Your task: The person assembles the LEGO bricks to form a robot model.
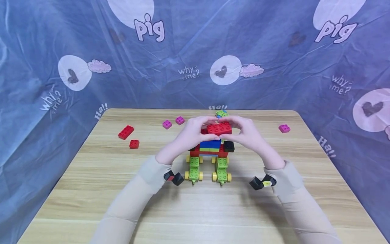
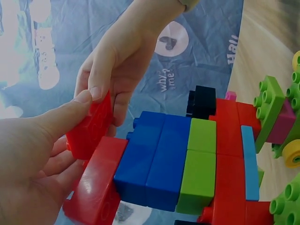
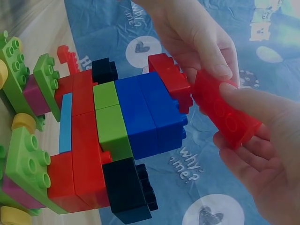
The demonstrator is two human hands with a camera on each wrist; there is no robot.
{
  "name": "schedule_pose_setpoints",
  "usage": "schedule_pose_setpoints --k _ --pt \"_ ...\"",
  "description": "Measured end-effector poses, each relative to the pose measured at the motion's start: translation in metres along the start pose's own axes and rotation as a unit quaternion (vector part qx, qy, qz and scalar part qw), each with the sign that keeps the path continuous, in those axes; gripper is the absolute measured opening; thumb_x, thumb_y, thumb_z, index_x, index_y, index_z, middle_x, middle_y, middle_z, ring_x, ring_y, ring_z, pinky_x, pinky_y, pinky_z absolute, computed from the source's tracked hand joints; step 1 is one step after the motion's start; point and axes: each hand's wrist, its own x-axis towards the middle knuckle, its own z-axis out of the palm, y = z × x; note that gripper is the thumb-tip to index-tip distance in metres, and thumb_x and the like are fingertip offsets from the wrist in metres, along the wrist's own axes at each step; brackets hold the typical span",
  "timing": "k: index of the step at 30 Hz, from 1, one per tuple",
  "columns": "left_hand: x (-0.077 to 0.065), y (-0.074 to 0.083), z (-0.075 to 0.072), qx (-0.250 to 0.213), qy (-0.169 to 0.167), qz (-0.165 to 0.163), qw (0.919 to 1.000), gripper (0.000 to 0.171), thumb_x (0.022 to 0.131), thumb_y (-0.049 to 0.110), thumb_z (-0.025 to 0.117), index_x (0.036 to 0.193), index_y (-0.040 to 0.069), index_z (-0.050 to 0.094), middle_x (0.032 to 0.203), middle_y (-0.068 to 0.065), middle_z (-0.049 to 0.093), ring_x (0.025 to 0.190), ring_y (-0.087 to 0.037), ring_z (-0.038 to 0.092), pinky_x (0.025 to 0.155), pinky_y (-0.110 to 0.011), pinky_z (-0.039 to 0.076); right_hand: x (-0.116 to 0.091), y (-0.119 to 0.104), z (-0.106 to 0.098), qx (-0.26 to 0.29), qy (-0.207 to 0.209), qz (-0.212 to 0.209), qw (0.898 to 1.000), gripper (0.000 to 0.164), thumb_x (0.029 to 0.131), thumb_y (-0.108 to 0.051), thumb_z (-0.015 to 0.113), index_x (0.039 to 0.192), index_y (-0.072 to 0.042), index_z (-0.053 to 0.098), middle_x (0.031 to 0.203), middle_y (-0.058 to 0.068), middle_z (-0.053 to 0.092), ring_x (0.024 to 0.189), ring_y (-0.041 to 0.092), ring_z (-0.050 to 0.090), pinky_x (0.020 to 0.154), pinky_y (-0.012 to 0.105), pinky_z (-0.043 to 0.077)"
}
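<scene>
Both hands meet above a block figure, fingers at the two ends of one red brick [image 1: 220,128]. My left hand [image 1: 195,130] pinches its left end between thumb and fingers; my right hand [image 1: 245,130] pinches the other end. In the right wrist view the held brick [image 3: 225,112] is tilted, beside the figure's top. Another red brick [image 2: 96,180] sits on one side of the blue bricks [image 2: 154,159]. Under the blue come green bricks [image 2: 199,159], then red ones with a black brick [image 3: 126,190] at either side. Green wheeled bases [image 1: 194,167] with yellow wheels carry the figure.
Two loose red bricks [image 1: 126,132] lie to the left on the wooden table [image 1: 91,189]. Two magenta bricks [image 1: 167,124] are farther back, and another magenta brick [image 1: 284,128] lies at right. A green and blue piece [image 1: 221,113] stands behind the hands. Patterned blue cloth [image 1: 189,91] surrounds the table.
</scene>
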Motion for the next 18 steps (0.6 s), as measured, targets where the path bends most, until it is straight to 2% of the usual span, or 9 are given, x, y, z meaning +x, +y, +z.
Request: schedule_pose_setpoints --k 6,11,18 --pt "0.0011 0.0004 0.0044 -0.017 0.003 -0.003 0.9999 0.058 0.079 0.024 0.079 0.131 0.006 0.058 0.121 -0.007 0.066 0.11 -0.018 0.064 0.094 -0.024 0.05 -0.0009 0.0014 0.0005 -0.014 -0.007 0.011 1.0 0.048 0.075 -0.01 0.082 0.119 -0.001 0.065 0.112 0.014 0.069 0.099 0.027 0.068 0.084 0.015 0.049" --pt "0.0018 0.0002 0.006 -0.008 0.007 -0.002 0.9999 0.059 0.079 0.026 0.079 0.13 0.006 0.058 0.122 -0.007 0.066 0.109 -0.018 0.065 0.094 -0.024 0.051 -0.0021 0.0033 0.0022 -0.02 -0.008 0.012 1.0 0.045 0.075 -0.009 0.082 0.117 0.0 0.067 0.108 0.014 0.07 0.096 0.026 0.069 0.081 0.016 0.05" --pt "-0.0002 -0.0008 -0.0018 0.004 0.019 0.009 0.9998 0.057 0.081 0.029 0.077 0.13 0.006 0.059 0.122 -0.007 0.067 0.109 -0.018 0.064 0.094 -0.026 0.051 -0.0032 0.0035 0.0012 -0.021 0.002 0.014 1.0 0.042 0.076 -0.009 0.081 0.114 -0.001 0.068 0.104 0.014 0.071 0.093 0.026 0.069 0.08 0.016 0.051"
